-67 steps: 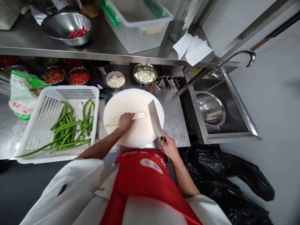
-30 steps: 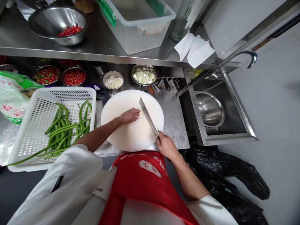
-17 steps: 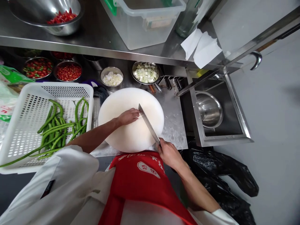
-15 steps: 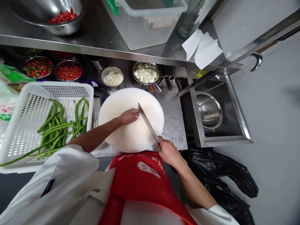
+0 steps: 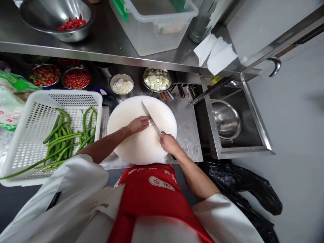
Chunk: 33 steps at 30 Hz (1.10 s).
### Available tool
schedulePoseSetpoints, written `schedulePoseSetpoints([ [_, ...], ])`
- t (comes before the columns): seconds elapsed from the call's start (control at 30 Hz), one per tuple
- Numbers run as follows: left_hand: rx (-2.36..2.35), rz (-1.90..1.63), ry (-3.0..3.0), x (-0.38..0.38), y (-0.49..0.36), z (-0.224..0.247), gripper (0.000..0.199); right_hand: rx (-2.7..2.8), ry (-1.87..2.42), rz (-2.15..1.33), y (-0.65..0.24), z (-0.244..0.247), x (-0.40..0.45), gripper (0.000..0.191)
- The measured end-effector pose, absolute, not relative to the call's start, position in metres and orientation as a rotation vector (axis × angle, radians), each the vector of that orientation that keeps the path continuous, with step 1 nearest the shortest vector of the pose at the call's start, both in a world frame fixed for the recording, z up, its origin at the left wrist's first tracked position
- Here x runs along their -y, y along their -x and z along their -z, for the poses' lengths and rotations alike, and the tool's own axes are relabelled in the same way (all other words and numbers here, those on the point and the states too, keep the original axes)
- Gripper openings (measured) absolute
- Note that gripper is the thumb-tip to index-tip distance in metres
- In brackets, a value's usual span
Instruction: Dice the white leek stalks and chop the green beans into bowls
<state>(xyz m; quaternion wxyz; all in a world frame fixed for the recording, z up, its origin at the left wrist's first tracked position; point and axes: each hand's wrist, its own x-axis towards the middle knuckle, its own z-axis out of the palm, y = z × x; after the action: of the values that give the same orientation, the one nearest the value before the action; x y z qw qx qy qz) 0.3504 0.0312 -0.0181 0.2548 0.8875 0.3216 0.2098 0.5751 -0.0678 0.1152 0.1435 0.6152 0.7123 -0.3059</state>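
Observation:
My right hand (image 5: 170, 143) is wrapped round the handle of a kitchen knife (image 5: 151, 118). Its blade slants up and left over a round white cutting board (image 5: 141, 148). Just left of the blade, my left hand (image 5: 138, 125) rests low over the board with fingers bent and held together. A small pale bit may lie at its fingertips, but I cannot make it out. Behind the board stand a bowl of white slices (image 5: 122, 86) and a bowl of pale diced vegetable (image 5: 157, 80).
A white basket (image 5: 22, 145) with long green beans (image 5: 60, 141) stands left of the board. Bowls of chopped red chilli (image 5: 77, 79) sit behind it. Above runs a steel shelf (image 5: 106, 54) bearing a plastic bin (image 5: 154, 37). To the right is a sink (image 5: 248, 128) holding a metal bowl (image 5: 226, 119).
My right hand and the knife have moved up and left, bringing the blade farther across the board. My left hand has hardly moved.

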Motion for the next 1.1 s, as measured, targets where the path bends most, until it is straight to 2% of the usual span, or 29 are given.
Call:
schedulePoseSetpoints([
  [0.23, -0.785, -0.460, -2.564, -0.024, -0.339, -0.003, 0.029, -2.135, -1.793, 0.905, -0.558, -0.101, 0.062, 0.025],
  [0.37, -0.814, -0.431, -2.571, -0.019, -0.335, -0.001, 0.028, -2.186, -1.797, 1.192, -0.569, -0.102, 0.073, 0.035],
  [0.53, -0.844, -0.446, -2.587, -0.017, -0.337, 0.002, 0.029, -1.962, -1.940, 1.618, -0.594, -0.107, 0.092, 0.051],
  [0.63, -0.856, -0.436, -2.572, -0.016, -0.336, -0.001, 0.027, -1.961, -1.941, 1.748, -0.605, -0.118, 0.107, 0.051],
  [0.83, -0.867, -0.391, -2.602, -0.016, -0.335, -0.006, 0.025, -1.979, -1.842, 1.793, -0.620, -0.131, 0.135, 0.050],
  [1.1, -0.963, -0.364, -2.613, -0.016, -0.337, -0.009, 0.022, -1.821, -1.791, 1.948, -0.645, -0.140, 0.138, 0.046],
])
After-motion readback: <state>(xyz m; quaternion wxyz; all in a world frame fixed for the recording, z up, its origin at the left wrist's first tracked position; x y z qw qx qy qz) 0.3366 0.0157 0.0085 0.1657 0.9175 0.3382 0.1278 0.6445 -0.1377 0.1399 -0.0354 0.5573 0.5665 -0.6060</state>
